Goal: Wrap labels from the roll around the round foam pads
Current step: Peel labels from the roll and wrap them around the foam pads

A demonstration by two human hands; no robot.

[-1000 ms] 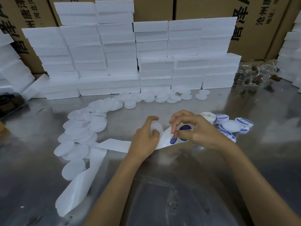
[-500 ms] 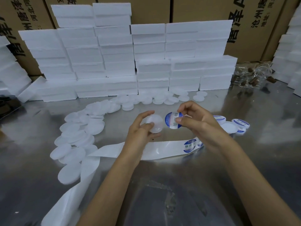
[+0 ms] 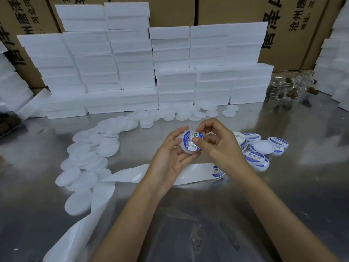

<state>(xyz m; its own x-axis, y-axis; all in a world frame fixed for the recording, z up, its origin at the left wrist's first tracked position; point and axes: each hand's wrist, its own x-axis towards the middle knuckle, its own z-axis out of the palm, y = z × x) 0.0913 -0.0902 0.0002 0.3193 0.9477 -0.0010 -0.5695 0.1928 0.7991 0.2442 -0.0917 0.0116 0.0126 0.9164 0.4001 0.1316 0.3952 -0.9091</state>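
Hands mid-task: left hand (image 3: 171, 159) cradled a round white foam pad (image 3: 188, 146), right hand (image 3: 217, 144) pinched a blue-and-white label (image 3: 190, 138) onto it above the steel table (image 3: 283, 186); few labelled pads (image 3: 256, 157) lay right, many bare white pads (image 3: 85, 159) left.

Reflective sheet-metal table (image 3: 283, 195): stacked white rectangular foam blocks (image 3: 143, 72) at frame top; bare white round foam pads (image 3: 86, 161) left of centre; blue-labelled round pads (image 3: 260, 148) right of centre; glossy white backing strip (image 3: 98, 201) trailing to lower left.
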